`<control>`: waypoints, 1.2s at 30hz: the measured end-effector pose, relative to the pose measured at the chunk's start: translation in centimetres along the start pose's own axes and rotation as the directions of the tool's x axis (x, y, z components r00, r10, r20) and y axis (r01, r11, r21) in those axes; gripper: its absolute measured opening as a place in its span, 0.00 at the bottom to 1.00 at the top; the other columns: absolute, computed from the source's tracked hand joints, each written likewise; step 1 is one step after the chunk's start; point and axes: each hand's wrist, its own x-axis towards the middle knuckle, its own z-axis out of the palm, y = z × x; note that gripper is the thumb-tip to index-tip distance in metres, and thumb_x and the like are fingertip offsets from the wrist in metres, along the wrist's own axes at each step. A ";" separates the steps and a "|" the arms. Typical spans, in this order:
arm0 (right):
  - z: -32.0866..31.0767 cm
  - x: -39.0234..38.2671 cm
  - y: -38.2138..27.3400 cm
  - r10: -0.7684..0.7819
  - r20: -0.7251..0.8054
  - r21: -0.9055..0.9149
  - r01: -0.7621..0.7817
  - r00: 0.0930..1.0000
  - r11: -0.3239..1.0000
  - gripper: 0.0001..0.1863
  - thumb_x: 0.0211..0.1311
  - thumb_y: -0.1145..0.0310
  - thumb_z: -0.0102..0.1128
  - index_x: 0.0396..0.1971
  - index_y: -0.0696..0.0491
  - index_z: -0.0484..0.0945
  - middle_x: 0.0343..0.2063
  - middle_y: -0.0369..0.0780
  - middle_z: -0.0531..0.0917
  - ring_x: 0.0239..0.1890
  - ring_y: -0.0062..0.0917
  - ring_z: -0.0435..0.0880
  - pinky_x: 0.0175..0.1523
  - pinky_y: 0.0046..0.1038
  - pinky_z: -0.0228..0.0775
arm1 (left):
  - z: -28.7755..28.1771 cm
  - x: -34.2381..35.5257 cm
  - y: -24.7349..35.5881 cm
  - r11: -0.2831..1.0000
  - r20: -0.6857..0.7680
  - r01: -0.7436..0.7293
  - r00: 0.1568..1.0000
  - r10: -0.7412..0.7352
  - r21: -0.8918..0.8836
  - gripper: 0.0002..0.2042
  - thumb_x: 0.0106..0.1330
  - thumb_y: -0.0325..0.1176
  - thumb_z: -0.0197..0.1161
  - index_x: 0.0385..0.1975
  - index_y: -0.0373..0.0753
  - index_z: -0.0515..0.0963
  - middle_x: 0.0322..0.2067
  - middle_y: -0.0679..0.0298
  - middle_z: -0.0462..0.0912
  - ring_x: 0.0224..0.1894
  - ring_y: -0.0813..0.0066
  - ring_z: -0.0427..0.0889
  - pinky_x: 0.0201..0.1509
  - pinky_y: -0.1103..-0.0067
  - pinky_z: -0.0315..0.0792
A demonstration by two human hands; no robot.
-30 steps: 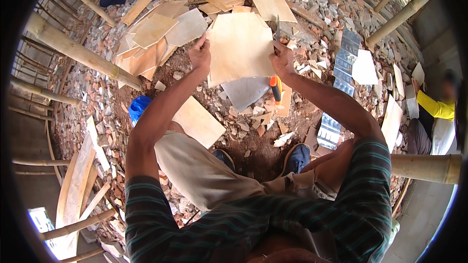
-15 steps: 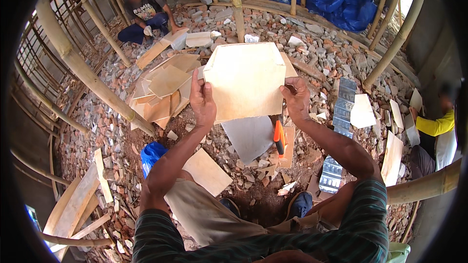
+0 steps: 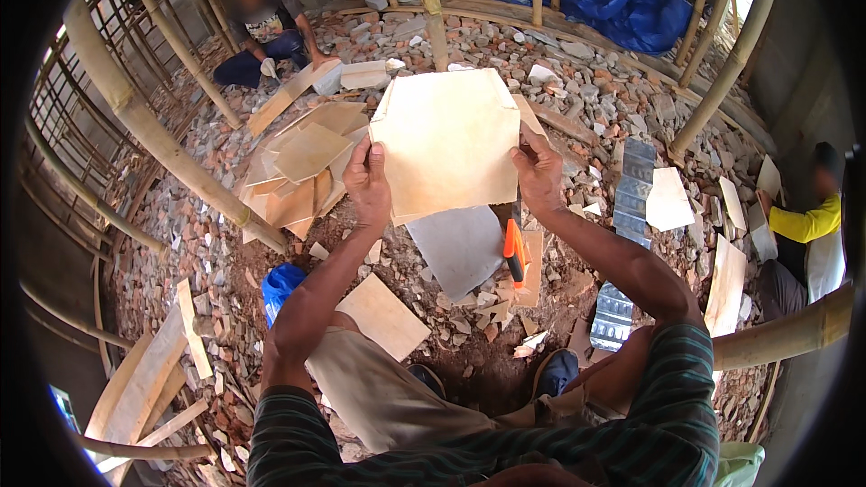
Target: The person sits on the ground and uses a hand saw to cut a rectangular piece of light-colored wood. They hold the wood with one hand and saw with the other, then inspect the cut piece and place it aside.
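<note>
A pale plywood panel (image 3: 446, 144) with its two far corners cut off is held up in front of me. My left hand (image 3: 368, 185) grips its left edge, thumb on the near face. At the right edge my right hand (image 3: 538, 179) is closed on the same panel, some fingers hidden behind it. Just below the panel lies a grey sheet (image 3: 458, 251). Beside that sheet is a tool with an orange and black handle (image 3: 516, 254), its far end partly covered by the panel. Near my left knee a square plywood piece (image 3: 384, 317) rests on the ground.
Rubble covers the ground. A pile of plywood offcuts (image 3: 311, 153) lies left, a metal strip (image 3: 634, 185) right. Bamboo poles (image 3: 153, 126) stand around. One person (image 3: 266, 27) crouches far left, another in yellow sleeves (image 3: 807, 221) at right. A blue tarp (image 3: 622, 0) lies behind.
Both hands have shifted slightly with the panel, which sits a little further left and higher in view. The left hand's raised fingers have curled in around the panel's edge.
</note>
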 end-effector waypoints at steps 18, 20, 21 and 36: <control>0.0 1.1 -1.3 -0.134 -0.048 -0.095 0.129 0.990 0.987 0.24 0.61 0.76 0.59 0.59 0.52 0.75 0.35 0.34 0.75 0.36 0.17 0.71 0.46 0.20 0.65 | 0.4 -1.1 0.5 0.992 0.035 -0.053 0.998 0.049 0.113 0.15 0.75 0.33 0.52 0.54 0.29 0.73 0.39 0.65 0.80 0.40 0.82 0.74 0.46 0.83 0.69; 0.0 1.2 -1.6 -0.134 -0.044 -0.110 0.129 0.990 0.986 0.23 0.62 0.76 0.60 0.59 0.52 0.75 0.34 0.34 0.74 0.35 0.17 0.70 0.45 0.20 0.65 | 0.6 -1.3 0.5 0.987 0.020 -0.081 0.997 0.079 0.139 0.16 0.75 0.34 0.51 0.53 0.29 0.73 0.39 0.65 0.80 0.40 0.81 0.74 0.46 0.82 0.69; 0.0 1.2 -1.7 -0.144 -0.042 -0.092 0.140 0.989 0.986 0.23 0.62 0.75 0.60 0.59 0.53 0.75 0.34 0.34 0.74 0.35 0.17 0.70 0.44 0.21 0.65 | 0.7 -1.4 0.6 0.984 0.013 -0.094 0.996 0.093 0.153 0.16 0.75 0.35 0.51 0.53 0.29 0.73 0.38 0.65 0.80 0.40 0.81 0.74 0.46 0.82 0.69; 0.2 1.4 -1.9 -0.228 -0.082 -0.049 0.225 0.970 0.973 0.21 0.64 0.75 0.61 0.57 0.53 0.76 0.37 0.31 0.80 0.32 0.11 0.71 0.39 0.16 0.66 | 1.7 -2.0 1.7 0.984 -0.038 -0.094 0.994 0.100 0.151 0.13 0.76 0.34 0.49 0.50 0.30 0.71 0.37 0.66 0.74 0.38 0.81 0.70 0.46 0.82 0.67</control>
